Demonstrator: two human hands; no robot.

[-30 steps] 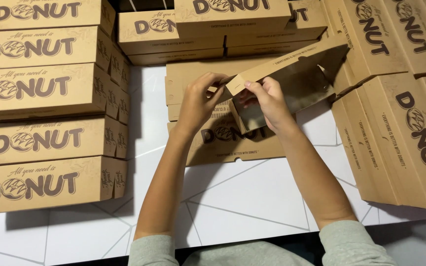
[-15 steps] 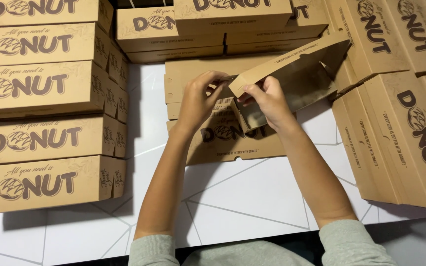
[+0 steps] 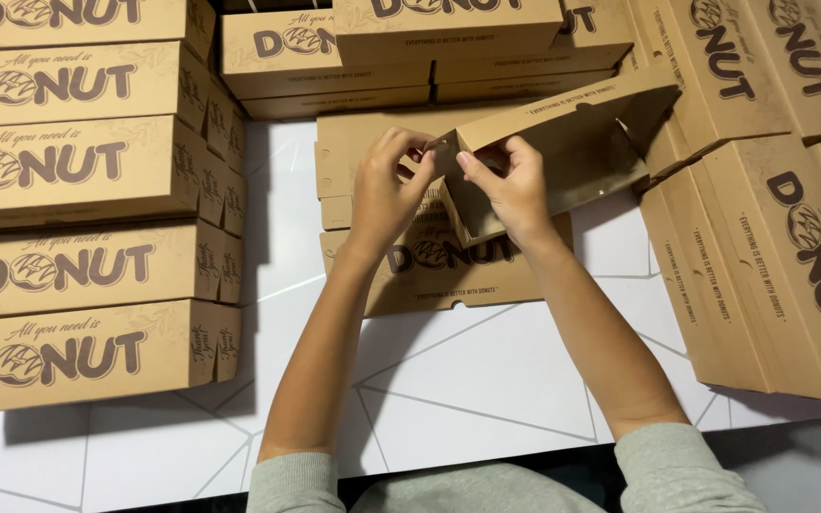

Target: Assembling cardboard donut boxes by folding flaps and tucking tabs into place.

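A half-folded brown cardboard box point(image 3: 572, 157) stands tilted over a flat unfolded box blank point(image 3: 448, 261) on the white table point(image 3: 467, 389). My right hand point(image 3: 510, 185) grips the box's near left corner, thumb inside the wall. My left hand point(image 3: 387, 190) pinches a small side flap at that same corner. Both hands meet at the corner, fingers bent around cardboard.
Folded brown boxes are stacked in a tall pile at the left point(image 3: 78, 180), along the back point(image 3: 382, 47), and leaning in rows at the right point(image 3: 772, 237). The table's front edge runs just before my grey sleeves point(image 3: 686, 470).
The box has been folded up further, and both hands have shifted slightly along its left corner, working the flap in.
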